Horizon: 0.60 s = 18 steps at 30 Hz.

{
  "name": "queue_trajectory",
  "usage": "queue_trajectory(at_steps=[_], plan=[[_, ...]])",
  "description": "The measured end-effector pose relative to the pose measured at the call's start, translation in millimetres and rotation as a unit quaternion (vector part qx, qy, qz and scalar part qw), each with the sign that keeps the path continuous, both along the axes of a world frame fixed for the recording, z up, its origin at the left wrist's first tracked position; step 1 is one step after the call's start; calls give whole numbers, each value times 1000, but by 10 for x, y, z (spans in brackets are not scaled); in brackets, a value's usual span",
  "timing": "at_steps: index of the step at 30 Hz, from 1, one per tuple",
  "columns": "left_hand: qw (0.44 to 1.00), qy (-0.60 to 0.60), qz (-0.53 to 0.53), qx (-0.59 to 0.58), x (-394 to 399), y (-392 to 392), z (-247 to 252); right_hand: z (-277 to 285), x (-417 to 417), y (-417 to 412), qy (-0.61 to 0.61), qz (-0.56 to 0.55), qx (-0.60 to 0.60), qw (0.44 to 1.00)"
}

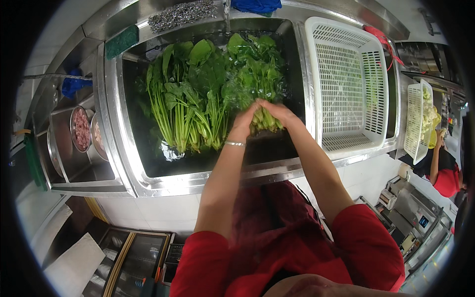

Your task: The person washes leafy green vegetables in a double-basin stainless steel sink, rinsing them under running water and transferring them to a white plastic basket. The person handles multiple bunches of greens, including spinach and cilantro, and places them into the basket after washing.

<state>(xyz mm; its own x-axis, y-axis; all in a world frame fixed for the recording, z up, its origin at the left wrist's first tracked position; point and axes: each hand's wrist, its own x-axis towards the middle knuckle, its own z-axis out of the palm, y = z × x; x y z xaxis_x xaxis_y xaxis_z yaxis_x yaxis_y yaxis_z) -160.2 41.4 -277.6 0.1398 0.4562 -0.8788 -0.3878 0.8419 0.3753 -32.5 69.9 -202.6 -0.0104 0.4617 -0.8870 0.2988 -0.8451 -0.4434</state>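
A bunch of leafy greens (261, 80), like spinach, lies in the water of a stainless steel sink (163, 187), its leaves towards the far side. My left hand (245, 120), with a silver bangle at the wrist, curls against the left of the stems. Across their top and right side my right hand (279, 112) is closed, and the hands meet over the bunch. Pale stem ends show between them, and the water around the leaves is stirred. To the left, a larger heap of greens (185, 92) rests in the same sink, stems towards me.
Right of the sink stands a white perforated plastic basket (341, 85). Bowls of cut meat (80, 128) sit at left. A green scouring pad (122, 41) and steel wool (182, 15) lie along the rim. Farther right, a co-worker's arm (435, 163) is near another basket (415, 126).
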Motion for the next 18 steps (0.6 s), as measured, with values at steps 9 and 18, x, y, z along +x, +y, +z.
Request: queue_trajectory(at_steps=[9,18], plan=[[975,-216,33,-43,-261,27,407,76,133,-157,49,-58,106,991],[962,166,-208,-65,-44,114,-50,-899,18,-152,-100,276,54,955]])
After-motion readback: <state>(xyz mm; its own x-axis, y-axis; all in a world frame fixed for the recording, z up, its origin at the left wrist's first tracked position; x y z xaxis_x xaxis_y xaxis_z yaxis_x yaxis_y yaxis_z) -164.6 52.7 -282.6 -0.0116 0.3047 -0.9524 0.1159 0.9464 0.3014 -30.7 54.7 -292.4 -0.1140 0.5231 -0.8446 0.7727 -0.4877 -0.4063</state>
